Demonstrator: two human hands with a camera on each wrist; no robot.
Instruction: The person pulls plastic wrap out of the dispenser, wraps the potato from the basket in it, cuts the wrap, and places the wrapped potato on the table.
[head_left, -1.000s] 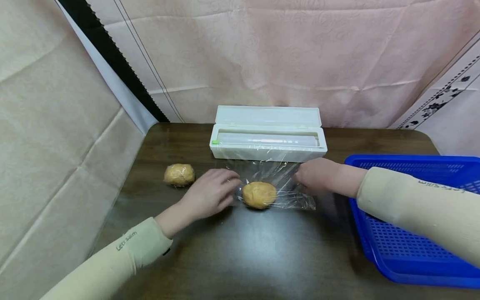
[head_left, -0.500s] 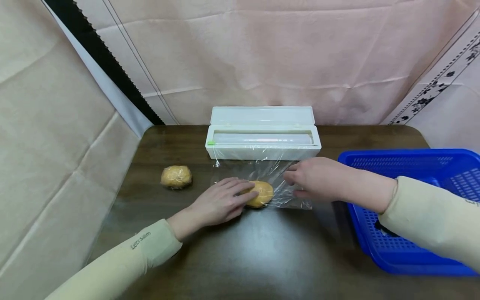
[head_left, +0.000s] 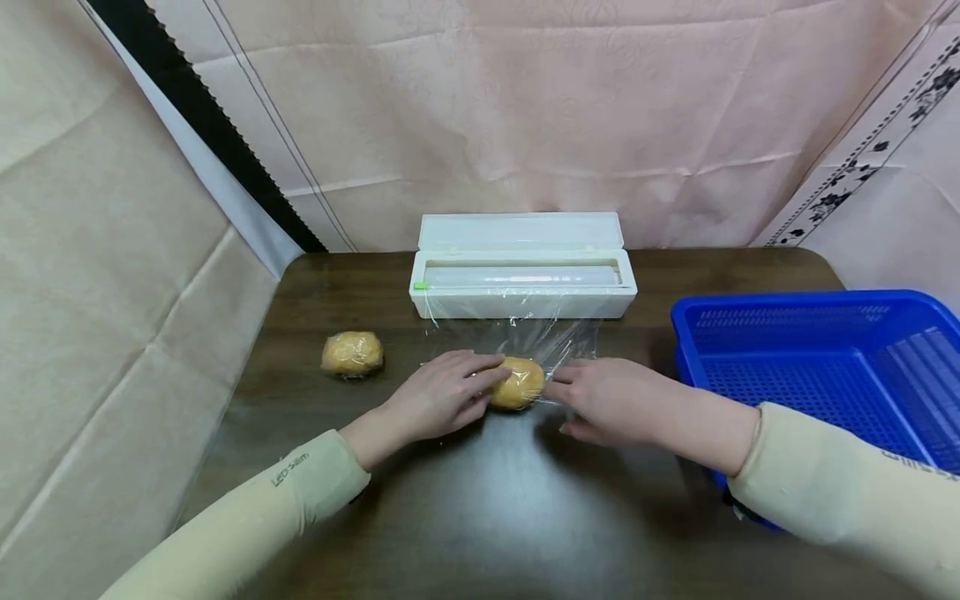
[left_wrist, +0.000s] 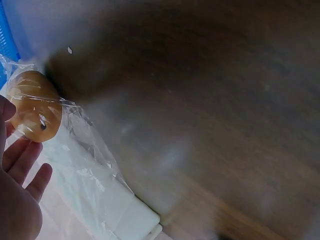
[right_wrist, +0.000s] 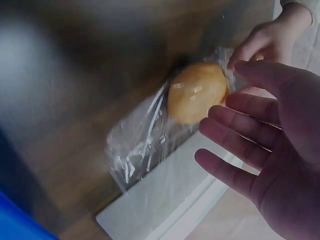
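Note:
A yellow potato [head_left: 528, 382] lies on the table with clear cling film [head_left: 573, 335] over it. My left hand [head_left: 448, 392] rests at its left side, fingers extended and touching it. At the right side, my right hand [head_left: 618, 402] has its fingertips at the film beside the potato. The right wrist view shows those right fingers [right_wrist: 235, 172] fairly straight and spread apart. In the left wrist view the film stretches over the potato [left_wrist: 37, 107], which bears a dark spot. Behind it stands the open white film dispenser [head_left: 525, 304], the film trailing from it.
A second potato [head_left: 352, 354], wrapped in film, sits to the left on the dark wooden table [head_left: 495, 525]. A blue perforated basket [head_left: 787, 302] stands on the right, partly behind my right forearm. Pale cloth [head_left: 525, 125] hangs beyond the table's back edge.
My left hand has moved right onto the potato's side. My right hand has left the film's right edge and come in leftward, drawing close to the potato; the film's right part is now gathered nearer it.

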